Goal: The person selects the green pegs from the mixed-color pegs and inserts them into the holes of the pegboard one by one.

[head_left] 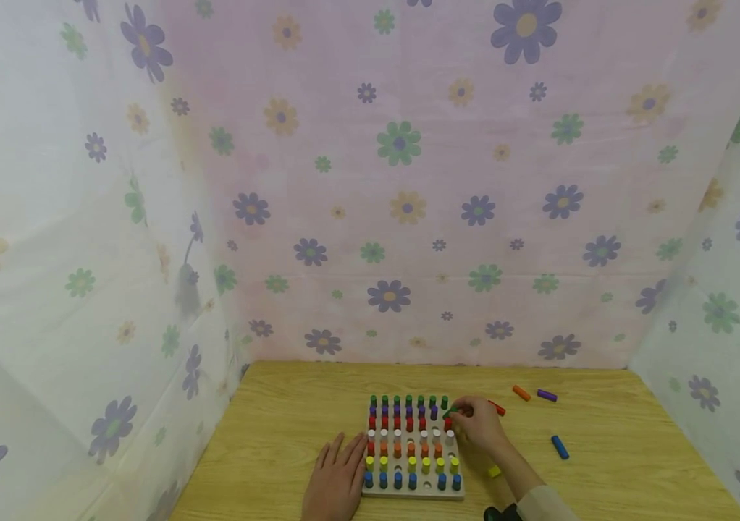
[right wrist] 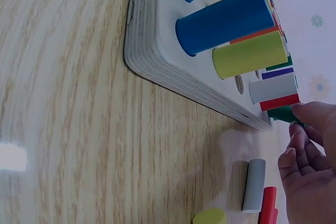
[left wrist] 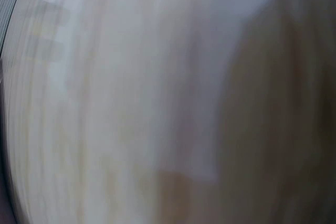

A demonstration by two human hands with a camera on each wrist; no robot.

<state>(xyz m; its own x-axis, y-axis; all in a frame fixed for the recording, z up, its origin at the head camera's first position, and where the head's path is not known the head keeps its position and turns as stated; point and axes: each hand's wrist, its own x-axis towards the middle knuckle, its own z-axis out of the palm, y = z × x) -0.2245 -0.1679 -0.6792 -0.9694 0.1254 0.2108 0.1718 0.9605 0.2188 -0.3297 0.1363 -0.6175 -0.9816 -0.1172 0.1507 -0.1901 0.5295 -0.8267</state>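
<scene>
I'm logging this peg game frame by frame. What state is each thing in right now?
Peg board: flat on the table, mostly filled, a few holes empty.
Green peg: pinched by the right hand at the board's far right corner.
Left hand: flat on the table beside the board.
Grey peg: lying loose.
Blue peg: lying loose.
Orange peg: lying loose.

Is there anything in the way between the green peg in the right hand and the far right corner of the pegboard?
Nothing visible. The right hand pinches the green peg right at the pegboard far right corner; neighbouring pegs stand beside it, not across its path.
</scene>
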